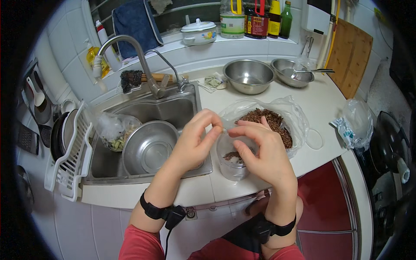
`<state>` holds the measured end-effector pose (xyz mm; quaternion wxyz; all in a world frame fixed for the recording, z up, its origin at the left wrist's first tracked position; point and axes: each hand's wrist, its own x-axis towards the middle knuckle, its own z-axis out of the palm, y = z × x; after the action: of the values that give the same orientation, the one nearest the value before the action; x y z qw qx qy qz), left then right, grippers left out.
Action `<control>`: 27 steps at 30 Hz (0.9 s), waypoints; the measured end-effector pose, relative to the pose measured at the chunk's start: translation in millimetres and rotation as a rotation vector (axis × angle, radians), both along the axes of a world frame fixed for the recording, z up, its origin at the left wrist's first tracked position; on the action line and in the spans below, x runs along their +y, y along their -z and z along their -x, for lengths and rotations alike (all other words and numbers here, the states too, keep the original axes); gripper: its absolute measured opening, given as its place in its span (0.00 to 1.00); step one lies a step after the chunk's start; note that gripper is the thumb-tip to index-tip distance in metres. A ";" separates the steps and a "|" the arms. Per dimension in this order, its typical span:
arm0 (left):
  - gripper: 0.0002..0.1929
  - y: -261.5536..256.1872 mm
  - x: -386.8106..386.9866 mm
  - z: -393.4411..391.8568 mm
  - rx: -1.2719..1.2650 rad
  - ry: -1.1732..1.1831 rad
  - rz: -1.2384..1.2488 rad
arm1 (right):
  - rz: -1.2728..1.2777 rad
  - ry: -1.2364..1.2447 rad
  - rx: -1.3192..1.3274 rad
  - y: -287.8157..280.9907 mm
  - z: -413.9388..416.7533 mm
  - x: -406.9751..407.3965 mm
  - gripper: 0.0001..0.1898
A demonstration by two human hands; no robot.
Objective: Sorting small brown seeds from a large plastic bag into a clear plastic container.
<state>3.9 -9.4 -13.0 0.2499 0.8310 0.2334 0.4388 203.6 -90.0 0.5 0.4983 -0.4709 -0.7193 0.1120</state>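
Note:
A clear plastic jar [234, 172] stands on the counter before me, with dark brown dried shreds [232, 157] low inside it. My left hand [198, 139] is at the left of its mouth, thumb and forefinger pinched together. A tiny yellowish bit [223, 131] shows at those fingertips, too small to name. Over the jar's right side my right hand [265, 149] is held with thumb and fingers apart, hiding part of the rim. Just behind it lies an opened clear plastic bag [297, 120] of similar brown dried shreds [265, 113].
Left is a steel sink [107, 169] holding a metal basin [151, 152] and a bag of green pieces [118, 143]. Two steel bowls, one large [248, 78] and one smaller [292, 74], stand behind. A rubber band [314, 139], a crumpled packet [344, 133] and a wok [391, 143] are right.

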 end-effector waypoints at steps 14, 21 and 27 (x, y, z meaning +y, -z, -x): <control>0.08 9.2 31.0 59.8 0.603 -0.660 0.091 | 0.263 0.337 0.191 25.6 -71.4 12.8 0.09; 0.10 13.8 29.2 51.2 0.833 -0.690 0.197 | 0.271 0.277 0.000 36.3 -71.3 17.1 0.07; 0.10 6.6 23.5 50.3 0.812 -0.664 0.181 | 0.253 0.293 -0.250 41.8 -69.4 14.0 0.11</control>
<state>-46.3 14.1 -19.6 0.0577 0.7905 0.5987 0.1154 273.0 -76.0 -41.2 0.3534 -0.6392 -0.6795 0.0687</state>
